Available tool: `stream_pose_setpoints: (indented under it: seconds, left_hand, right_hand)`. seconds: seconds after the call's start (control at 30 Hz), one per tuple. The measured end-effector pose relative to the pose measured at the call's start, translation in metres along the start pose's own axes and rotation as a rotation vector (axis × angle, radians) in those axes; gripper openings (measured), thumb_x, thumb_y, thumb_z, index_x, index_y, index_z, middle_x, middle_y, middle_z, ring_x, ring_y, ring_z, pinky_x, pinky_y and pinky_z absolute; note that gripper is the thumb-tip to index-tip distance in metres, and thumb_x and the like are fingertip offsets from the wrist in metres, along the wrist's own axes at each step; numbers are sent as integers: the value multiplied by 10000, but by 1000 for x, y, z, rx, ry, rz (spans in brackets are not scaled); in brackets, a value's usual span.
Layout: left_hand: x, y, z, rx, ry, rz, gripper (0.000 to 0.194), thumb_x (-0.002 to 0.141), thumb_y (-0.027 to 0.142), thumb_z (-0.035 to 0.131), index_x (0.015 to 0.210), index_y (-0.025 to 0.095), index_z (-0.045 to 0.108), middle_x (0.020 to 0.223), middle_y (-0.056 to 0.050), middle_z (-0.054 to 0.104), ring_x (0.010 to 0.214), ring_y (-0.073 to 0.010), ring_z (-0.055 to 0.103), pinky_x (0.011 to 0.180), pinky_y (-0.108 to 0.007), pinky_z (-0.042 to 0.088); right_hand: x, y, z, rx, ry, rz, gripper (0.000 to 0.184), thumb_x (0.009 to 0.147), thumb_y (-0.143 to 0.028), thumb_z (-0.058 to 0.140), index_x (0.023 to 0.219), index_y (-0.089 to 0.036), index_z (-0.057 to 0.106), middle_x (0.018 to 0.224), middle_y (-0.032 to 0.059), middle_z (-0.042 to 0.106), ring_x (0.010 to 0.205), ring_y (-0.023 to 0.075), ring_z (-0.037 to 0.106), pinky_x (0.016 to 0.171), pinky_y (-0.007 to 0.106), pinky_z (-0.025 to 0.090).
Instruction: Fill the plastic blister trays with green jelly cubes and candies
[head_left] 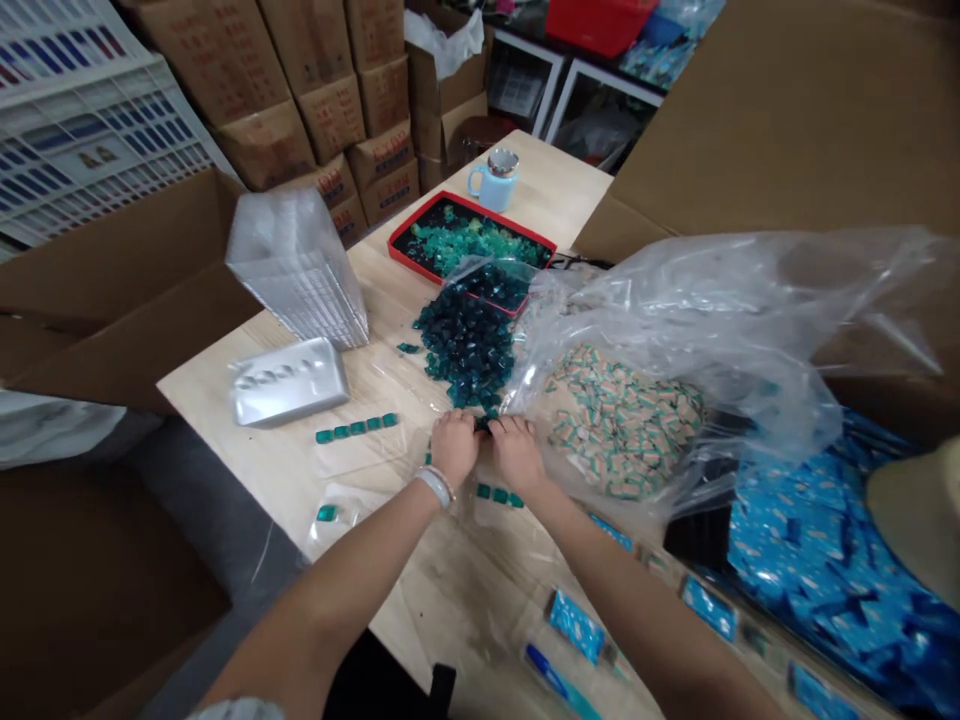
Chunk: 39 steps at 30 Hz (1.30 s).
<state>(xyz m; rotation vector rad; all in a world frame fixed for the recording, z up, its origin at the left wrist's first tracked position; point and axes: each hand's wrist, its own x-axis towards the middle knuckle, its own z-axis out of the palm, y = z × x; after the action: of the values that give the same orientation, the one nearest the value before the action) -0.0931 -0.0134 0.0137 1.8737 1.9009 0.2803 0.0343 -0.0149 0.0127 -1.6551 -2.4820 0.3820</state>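
Observation:
My left hand (454,446) and my right hand (517,452) are close together at the near edge of a pile of dark green glossy pieces (469,345). The fingers of both are bent inward, with dark green pieces showing between the fingertips. Just below my hands, a short row of green pieces (499,495) lies in a clear plastic tray. To the left, another row of green pieces (357,428) sits in a similar clear tray. A single green piece (327,512) rests in a tray nearer me.
Clear plastic trays (300,265) stand stacked at left, beside a lower stack (289,383). A plastic bag (720,300) holds small printed pieces (622,425). Behind are a red-rimmed tray (396,252) and a blue mug (495,188). Blue packets (576,627) and a blue pen (547,672) lie nearer.

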Motion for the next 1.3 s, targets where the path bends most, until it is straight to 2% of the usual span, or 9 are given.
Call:
stream_pose_setpoints:
  seconds: [0.2, 0.37, 0.5, 0.6, 0.77, 0.87, 1.03, 1.2, 1.3]
  left_hand:
    - [9, -2, 7, -75, 57, -26, 96, 734, 210, 543, 810, 160, 576, 838, -66, 558, 834, -199, 502, 758, -336, 361]
    - [17, 3, -11, -495, 83, 1, 40, 682, 179, 578, 687, 146, 555, 747, -28, 546, 726, -133, 521, 675, -252, 418]
    - [19, 11, -18, -756, 66, -75, 73, 664, 184, 580, 719, 143, 557, 711, -12, 565, 657, -111, 524, 623, -228, 420]
    - [20, 12, -13, -873, 12, -145, 129, 620, 230, 633, 688, 140, 570, 639, 7, 565, 602, -103, 508, 582, -221, 392]
    - [16, 11, -9, -1304, -159, -362, 239, 565, 322, 685, 604, 123, 557, 505, 38, 516, 490, -79, 462, 514, -213, 368]
    - [11, 12, -16, -1482, -133, -432, 274, 589, 362, 676, 634, 127, 542, 541, 35, 526, 520, -71, 483, 541, -205, 393]
    - [7, 7, -31, -1873, -113, -604, 195, 647, 256, 669, 631, 123, 528, 552, 12, 540, 533, -66, 505, 539, -177, 416]
    - [6, 3, -42, -1945, -65, -609, 128, 725, 222, 598, 670, 117, 549, 587, -1, 547, 549, -66, 513, 527, -167, 425]
    - [-4, 5, -56, -1913, -62, -502, 141, 708, 240, 619, 674, 119, 555, 620, -6, 552, 576, -72, 518, 541, -173, 427]
  right_hand:
    - [10, 12, 15, 166, 27, 111, 151, 764, -176, 471, 875, -172, 574, 863, 80, 592, 866, 226, 476, 761, 354, 325]
    - [5, 23, 12, 792, 170, 230, 197, 771, -266, 446, 908, -165, 545, 859, 61, 589, 808, 178, 527, 729, 313, 403]
    - [2, 17, 9, 1076, 136, 289, 215, 756, -306, 443, 889, -164, 536, 807, 44, 594, 728, 156, 546, 683, 292, 427]
    - [1, 11, 4, 1014, 188, 284, 209, 738, -265, 429, 872, -155, 545, 811, 49, 584, 735, 154, 539, 680, 282, 423]
    - [14, 9, -6, 794, 245, 274, 222, 693, -191, 401, 837, -137, 561, 762, 50, 556, 665, 147, 518, 640, 271, 423]
    - [30, 6, -10, 609, 290, 314, 245, 689, -161, 394, 860, -125, 566, 784, 66, 545, 682, 157, 508, 677, 288, 418]
    - [55, -13, -13, 448, 291, 334, 252, 705, -121, 374, 861, -120, 573, 819, 87, 529, 754, 176, 494, 720, 289, 401]
    - [80, -34, -13, 312, 217, 350, 254, 736, -105, 365, 878, -132, 574, 880, 95, 521, 750, 167, 487, 687, 261, 393]
    - [95, -28, -11, 207, 117, 409, 268, 757, -91, 354, 908, -125, 572, 918, 105, 528, 785, 166, 492, 680, 247, 389]
